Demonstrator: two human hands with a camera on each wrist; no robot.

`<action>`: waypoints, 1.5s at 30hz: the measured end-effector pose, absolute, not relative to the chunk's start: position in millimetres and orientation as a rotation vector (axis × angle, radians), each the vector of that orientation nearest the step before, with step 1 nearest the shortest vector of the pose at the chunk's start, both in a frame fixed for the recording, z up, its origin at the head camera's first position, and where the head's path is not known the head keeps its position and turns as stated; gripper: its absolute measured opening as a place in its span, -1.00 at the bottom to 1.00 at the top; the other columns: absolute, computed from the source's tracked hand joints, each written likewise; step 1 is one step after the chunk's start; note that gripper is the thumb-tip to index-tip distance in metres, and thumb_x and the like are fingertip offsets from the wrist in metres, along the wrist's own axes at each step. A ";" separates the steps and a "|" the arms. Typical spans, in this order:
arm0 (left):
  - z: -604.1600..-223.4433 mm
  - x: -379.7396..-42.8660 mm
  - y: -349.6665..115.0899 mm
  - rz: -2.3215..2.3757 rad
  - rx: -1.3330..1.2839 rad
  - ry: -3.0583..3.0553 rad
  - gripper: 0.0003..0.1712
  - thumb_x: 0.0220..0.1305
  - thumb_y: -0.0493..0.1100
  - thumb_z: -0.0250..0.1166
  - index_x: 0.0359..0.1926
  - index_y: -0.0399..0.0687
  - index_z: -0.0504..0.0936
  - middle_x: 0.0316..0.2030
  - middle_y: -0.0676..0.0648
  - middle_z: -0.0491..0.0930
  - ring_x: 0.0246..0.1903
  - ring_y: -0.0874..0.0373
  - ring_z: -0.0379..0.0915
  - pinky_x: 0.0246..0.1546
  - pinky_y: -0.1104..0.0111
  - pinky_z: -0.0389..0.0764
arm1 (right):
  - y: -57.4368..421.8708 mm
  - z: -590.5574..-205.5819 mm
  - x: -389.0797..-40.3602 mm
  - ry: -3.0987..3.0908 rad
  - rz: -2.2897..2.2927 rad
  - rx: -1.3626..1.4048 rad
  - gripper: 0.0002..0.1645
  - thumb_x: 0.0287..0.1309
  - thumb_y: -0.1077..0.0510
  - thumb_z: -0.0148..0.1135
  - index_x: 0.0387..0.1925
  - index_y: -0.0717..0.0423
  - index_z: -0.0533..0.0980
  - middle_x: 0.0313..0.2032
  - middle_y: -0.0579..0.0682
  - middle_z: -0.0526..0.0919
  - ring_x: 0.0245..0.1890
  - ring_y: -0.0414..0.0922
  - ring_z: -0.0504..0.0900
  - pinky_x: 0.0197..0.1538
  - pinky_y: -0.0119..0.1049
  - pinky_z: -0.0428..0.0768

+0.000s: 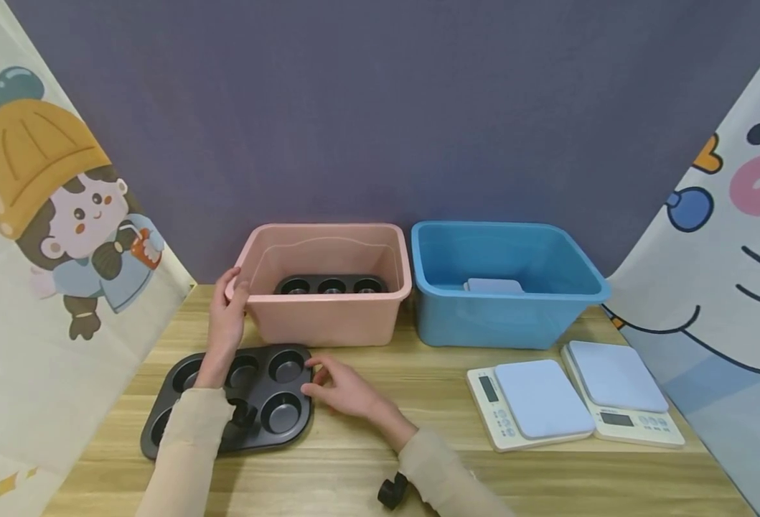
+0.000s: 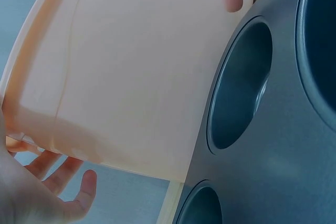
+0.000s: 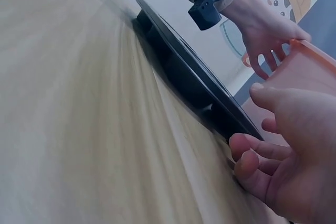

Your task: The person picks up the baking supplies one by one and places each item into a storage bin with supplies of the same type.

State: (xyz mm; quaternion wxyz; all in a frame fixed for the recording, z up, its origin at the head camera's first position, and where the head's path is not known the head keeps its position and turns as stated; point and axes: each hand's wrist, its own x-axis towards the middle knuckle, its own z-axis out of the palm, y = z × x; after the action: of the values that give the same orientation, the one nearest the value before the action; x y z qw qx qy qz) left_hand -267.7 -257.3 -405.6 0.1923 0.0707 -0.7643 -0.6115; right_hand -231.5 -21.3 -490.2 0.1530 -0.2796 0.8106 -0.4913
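Note:
My left hand (image 1: 226, 327) grips the rim of a pink plastic bin (image 1: 324, 321) at its front left corner, with fingers over the outside in the right wrist view. Below that arm a dark muffin pan (image 1: 260, 388) lies on the wooden table, partly covered by the sleeve. At the pan's right edge is my right hand (image 1: 347, 391), its thumb and bent fingers apart and the fingertips right at the edge. In the right wrist view the fingers (image 3: 252, 169) are close by the pan's corner (image 3: 231, 121). Inside the pink bin sits another dark muffin pan (image 1: 331, 281).
A blue bin (image 1: 489, 319) stands to the right of the pink one, with a white flat-topped item (image 1: 492, 286) inside. Two white kitchen scales (image 1: 531, 402) lie on the table (image 1: 367, 459) at the right, side by side. Printed cloths hang at both sides, a dark one behind.

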 end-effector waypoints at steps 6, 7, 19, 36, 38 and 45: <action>-405.4 -266.8 -259.2 -1.712 0.212 -2.144 -0.37 0.51 0.17 -0.03 0.50 0.19 0.16 0.48 -0.06 0.14 0.33 0.05 0.18 0.21 0.20 0.34 | -29.2 -489.7 -225.8 2.269 -1.455 -0.759 -0.41 0.27 -0.07 0.32 0.27 -0.06 0.41 -0.26 -0.09 0.60 -0.72 -0.21 0.51 -0.62 -0.33 0.53; -405.7 -267.0 -259.7 -1.710 0.212 -2.142 -0.38 0.51 0.17 -0.03 0.49 0.19 0.17 0.47 -0.06 0.15 0.32 0.06 0.19 0.20 0.22 0.35 | -30.1 -489.3 -224.7 2.258 -1.456 -0.748 -0.41 0.26 -0.06 0.33 0.27 -0.07 0.41 -0.28 -0.10 0.59 -0.73 -0.20 0.50 -0.66 -0.32 0.50; -406.3 -264.8 -257.7 -1.722 0.222 -2.136 -0.38 0.52 0.13 -0.02 0.50 0.15 0.16 0.48 -0.06 0.14 0.31 0.07 0.18 0.15 0.30 0.33 | -22.2 -492.4 -216.8 2.108 -1.547 -0.690 -0.33 0.17 0.13 0.41 0.28 0.00 0.38 -0.47 -0.10 0.46 -0.81 -0.20 0.37 -0.79 -0.34 0.37; -402.9 -264.6 -254.7 -1.740 0.219 -2.104 -0.41 0.52 0.05 0.00 0.48 0.10 0.22 0.38 -0.14 0.26 0.12 0.18 0.26 -0.06 0.49 0.34 | 6.5 -490.1 -220.5 2.135 -1.541 -0.595 -0.34 -0.01 0.19 0.50 0.15 -0.06 0.45 -0.44 -0.02 0.49 -0.90 -0.21 0.24 -0.81 -0.38 0.30; -403.7 -264.8 -254.8 -1.725 0.210 -2.096 -0.42 0.52 0.07 0.00 0.47 0.10 0.23 0.35 -0.14 0.28 0.08 0.22 0.27 -0.09 0.52 0.35 | 10.5 -490.7 -222.4 2.186 -1.547 -0.581 -0.39 0.01 0.16 0.50 0.11 -0.10 0.46 -0.30 0.03 0.55 -0.90 -0.21 0.24 -0.81 -0.37 0.32; -403.9 -265.3 -254.7 -1.699 0.206 -2.087 -0.41 0.51 0.09 0.00 0.46 0.08 0.25 0.33 -0.15 0.29 0.05 0.23 0.27 -0.10 0.50 0.34 | 24.9 -485.5 -226.2 2.319 -1.557 -0.573 -0.54 0.03 0.07 0.49 -0.02 -0.22 0.52 -0.22 0.09 0.57 -0.82 -0.18 0.32 -0.79 -0.34 0.36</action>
State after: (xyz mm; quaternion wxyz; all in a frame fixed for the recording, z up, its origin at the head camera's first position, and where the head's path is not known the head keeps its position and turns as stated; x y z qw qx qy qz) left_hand -265.3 -254.7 -403.9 0.2196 0.0744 -0.7543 -0.6142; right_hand -226.2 24.9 -485.5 0.1446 -0.1989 0.8047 -0.5404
